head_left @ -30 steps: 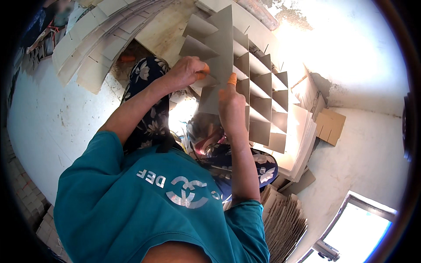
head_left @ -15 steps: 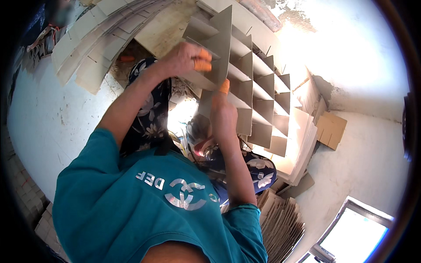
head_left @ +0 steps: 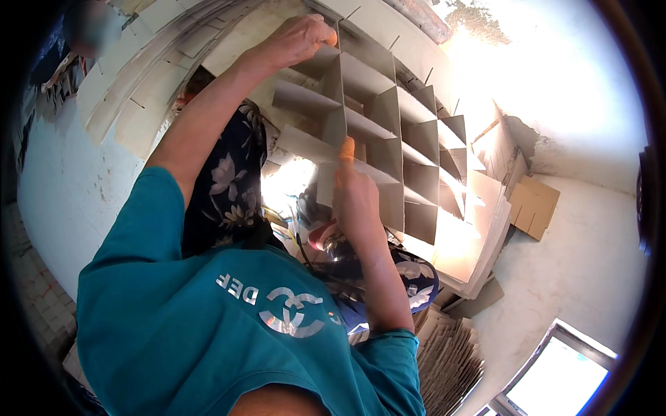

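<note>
The left hand has moved up, closed on the cardboard grid, which the right hand also pinches.

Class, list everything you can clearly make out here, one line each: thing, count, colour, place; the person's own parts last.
Cardboard grid: one, grey-beige, upper centre
Slotted sheets: many, off-white, upper left
Flat sheets: one stack, whitish, right of centre
Slit card: one, tan, right
Card pile: one, brownish, lower right
Framed panel: at least one, bright white, lower right
Finger covers: at least two, orange, upper centre
Shirt: one, teal, bottom
Trousers: one pair, dark floral, centre
Left hand: one, orange-tipped, at the grid's top end
Right hand: one, orange-tipped, at the grid's lower left
</note>
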`<control>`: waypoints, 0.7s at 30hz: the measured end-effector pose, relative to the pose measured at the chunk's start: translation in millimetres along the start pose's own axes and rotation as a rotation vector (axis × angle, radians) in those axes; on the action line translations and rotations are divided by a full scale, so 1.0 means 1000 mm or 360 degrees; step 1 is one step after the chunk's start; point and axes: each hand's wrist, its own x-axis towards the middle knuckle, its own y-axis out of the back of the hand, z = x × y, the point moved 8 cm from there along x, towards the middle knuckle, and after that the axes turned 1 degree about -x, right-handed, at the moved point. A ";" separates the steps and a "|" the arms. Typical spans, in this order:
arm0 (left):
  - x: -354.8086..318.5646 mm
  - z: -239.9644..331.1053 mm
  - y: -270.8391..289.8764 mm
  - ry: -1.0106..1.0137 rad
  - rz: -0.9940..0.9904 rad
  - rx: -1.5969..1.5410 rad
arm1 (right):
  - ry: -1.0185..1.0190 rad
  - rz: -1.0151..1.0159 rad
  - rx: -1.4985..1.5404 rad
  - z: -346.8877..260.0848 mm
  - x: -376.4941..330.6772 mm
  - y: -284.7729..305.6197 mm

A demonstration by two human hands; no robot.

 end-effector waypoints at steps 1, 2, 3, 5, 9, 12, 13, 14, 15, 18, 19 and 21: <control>-0.001 0.000 0.001 0.0048 0.0011 0.0058 | -0.0044 -0.0044 0.0046 0.002 0.003 -0.001; -0.003 0.002 0.006 0.0048 0.0056 0.0045 | 0.0001 -0.0095 -0.0009 -0.001 0.006 0.003; -0.004 0.005 0.011 0.0044 0.0101 0.0032 | 0.0043 -0.0143 -0.0063 -0.001 0.009 0.011; -0.005 0.020 0.015 0.0061 0.0008 -0.0030 | 0.0039 -0.0010 -0.0056 0.016 0.013 0.028; -0.040 0.104 0.011 -0.0275 -0.0432 -0.0012 | -0.0242 0.0657 -0.0228 0.081 0.023 0.089; -0.052 0.146 -0.016 -0.0430 -0.0686 0.0181 | -0.0109 0.0903 -0.0671 0.132 0.032 0.106; -0.052 0.147 -0.028 -0.0451 -0.0715 0.0269 | -0.0192 0.0840 -0.0614 0.142 0.037 0.103; -0.043 0.143 -0.032 -0.0469 -0.0633 0.0293 | -0.0279 0.0773 -0.0564 0.150 0.039 0.101; -0.031 0.135 -0.035 -0.0448 -0.0605 0.0286 | -0.0359 0.0712 -0.0519 0.159 0.043 0.100; 0.007 0.112 -0.041 -0.0396 -0.0559 0.0330 | -0.0353 0.0273 0.0113 0.144 0.049 0.087; 0.016 0.105 -0.044 -0.0390 -0.0576 0.0307 | -0.0340 0.0110 0.0198 0.127 0.050 0.084; 0.031 0.094 -0.055 -0.0410 -0.0598 0.0259 | -0.0066 0.0150 0.0394 0.120 0.039 0.074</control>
